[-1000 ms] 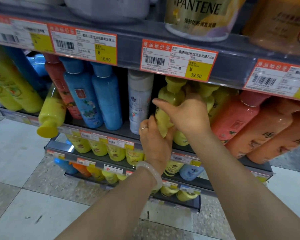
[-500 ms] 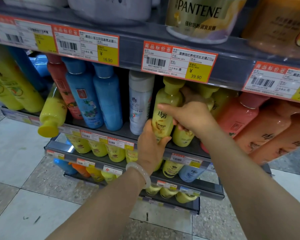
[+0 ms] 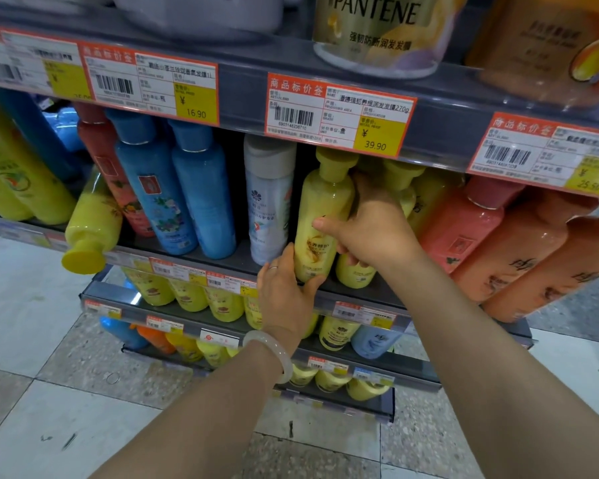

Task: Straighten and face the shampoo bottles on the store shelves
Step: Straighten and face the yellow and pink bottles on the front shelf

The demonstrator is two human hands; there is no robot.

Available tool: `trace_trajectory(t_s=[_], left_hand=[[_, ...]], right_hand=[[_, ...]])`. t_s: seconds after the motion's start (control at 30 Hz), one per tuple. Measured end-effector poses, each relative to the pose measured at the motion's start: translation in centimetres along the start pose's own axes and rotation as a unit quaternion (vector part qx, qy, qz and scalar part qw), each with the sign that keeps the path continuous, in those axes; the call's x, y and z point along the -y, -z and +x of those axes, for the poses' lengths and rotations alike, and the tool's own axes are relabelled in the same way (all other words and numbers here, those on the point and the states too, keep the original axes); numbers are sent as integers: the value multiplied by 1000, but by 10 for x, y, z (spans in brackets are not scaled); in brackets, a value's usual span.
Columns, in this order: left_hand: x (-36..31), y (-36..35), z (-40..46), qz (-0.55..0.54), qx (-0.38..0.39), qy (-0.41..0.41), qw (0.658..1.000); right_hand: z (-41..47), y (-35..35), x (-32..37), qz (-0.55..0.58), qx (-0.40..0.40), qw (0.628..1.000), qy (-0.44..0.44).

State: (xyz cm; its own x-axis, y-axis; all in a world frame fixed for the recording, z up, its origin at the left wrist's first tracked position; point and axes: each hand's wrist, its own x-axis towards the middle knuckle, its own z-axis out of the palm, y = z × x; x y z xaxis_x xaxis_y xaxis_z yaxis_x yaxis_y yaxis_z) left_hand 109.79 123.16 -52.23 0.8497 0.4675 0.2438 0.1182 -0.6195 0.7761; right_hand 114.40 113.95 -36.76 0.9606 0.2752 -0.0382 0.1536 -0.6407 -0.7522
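A yellow shampoo bottle stands upright at the front of the middle shelf, its label turned toward me. My left hand cups its base from below and the left. My right hand wraps its right side, thumb across the label, fingers behind. A second yellow bottle stands just behind my right hand, mostly hidden. A white bottle stands to the left, apart from the held one.
Two blue bottles stand left of the white one. A yellow bottle lies tipped over the shelf edge, cap outward. Orange and coral bottles lean at the right. Jars sit on the shelf above; lower shelves hold more bottles.
The yellow bottle has been turned so its label faces me and stands more upright. My left hand slid down to its base; my right hand moved onto its right side.
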Motion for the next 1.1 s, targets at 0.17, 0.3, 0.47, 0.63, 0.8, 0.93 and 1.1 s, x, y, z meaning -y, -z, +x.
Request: trace_trajectory(t_s=[0.17,0.3,0.47,0.63,0.8,0.93,1.1], left_hand=[[1,-1,0,-2,-6,5,1000],[3,-4,2,-12,-3,20,1000],[5,-5,3,-33,-7,22,999],[5,-5,3,-35,-7,13,999],[8,-5,4,-53,12,23,998],[6,-6,4,-43,-8,6,999],[8,-8,6,-41,-12,-6,999]], right_hand=[[3,4,10,35,-23,999,-6],[5,5,9,50,-7,998,-23],[3,6,9,44,-11,999,-15],[-6,4,2,16,-59,997,45],[-48,-11,-54,60,-175,983,-6],[-50,-35,-92,93,-165,979,-77],[-30,-52,-92,154,-194,966,-75]])
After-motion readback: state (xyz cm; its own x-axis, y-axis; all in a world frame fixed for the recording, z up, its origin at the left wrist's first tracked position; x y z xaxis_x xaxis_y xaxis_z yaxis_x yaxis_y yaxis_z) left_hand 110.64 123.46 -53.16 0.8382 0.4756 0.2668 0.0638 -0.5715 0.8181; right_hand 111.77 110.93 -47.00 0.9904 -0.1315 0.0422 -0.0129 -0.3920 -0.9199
